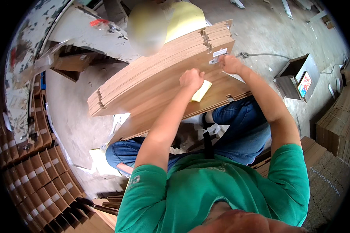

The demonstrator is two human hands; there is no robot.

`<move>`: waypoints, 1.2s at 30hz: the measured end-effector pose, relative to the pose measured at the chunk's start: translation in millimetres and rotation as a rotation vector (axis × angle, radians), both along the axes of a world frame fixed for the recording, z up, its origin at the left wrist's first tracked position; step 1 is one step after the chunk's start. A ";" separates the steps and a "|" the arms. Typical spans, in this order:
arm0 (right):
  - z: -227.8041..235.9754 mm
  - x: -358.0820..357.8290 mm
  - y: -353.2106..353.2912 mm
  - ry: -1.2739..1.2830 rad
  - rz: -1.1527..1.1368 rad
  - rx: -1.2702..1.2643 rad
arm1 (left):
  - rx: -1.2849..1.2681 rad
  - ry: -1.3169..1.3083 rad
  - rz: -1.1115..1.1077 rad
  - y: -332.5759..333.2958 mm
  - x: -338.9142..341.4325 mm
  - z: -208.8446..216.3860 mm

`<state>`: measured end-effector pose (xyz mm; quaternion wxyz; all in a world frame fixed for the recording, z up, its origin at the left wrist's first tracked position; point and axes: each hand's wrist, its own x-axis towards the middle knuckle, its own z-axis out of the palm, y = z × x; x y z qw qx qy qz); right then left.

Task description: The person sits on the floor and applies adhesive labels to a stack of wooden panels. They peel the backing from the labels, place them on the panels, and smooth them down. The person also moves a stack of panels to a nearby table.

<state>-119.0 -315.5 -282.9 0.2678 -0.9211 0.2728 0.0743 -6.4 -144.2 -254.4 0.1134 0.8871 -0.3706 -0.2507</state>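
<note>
A stack of thin wood-grain boards [159, 62] with notched ends leans before me, above a lower wood-grain panel [146, 120] at my knees. My left hand [191, 79] is closed in front of the stack's near face. A folded yellow slip [201, 91] shows just beneath it; the fingers hide whether they grip it. My right hand [230, 64] is closed, its fingertips at the stack's right end. Two white labels, an upper label [220, 52] and a lower label [214, 61], are on the face there. Whatever the right fingertips pinch is hidden.
Opposite me is a person in yellow [186, 19]. A worn white metal frame [87, 33] stands at far left. Partitioned brown racks [39, 182] fill the lower left. A dark box [299, 77] with a lit phone [305, 84] and cable is right; board stacks [332, 120] lie beyond.
</note>
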 end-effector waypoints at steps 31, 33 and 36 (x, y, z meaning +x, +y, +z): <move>33.0 -15.0 -10.4 -0.796 -0.945 0.642 | -1.217 -0.084 1.584 568.3 133.3 20.0; 47.1 -22.7 -8.2 -0.696 -0.888 0.636 | -1.154 -0.120 1.631 561.6 133.2 9.4; 65.4 -33.1 -5.9 -0.466 -0.785 0.574 | -1.164 -0.113 1.676 561.3 133.0 4.2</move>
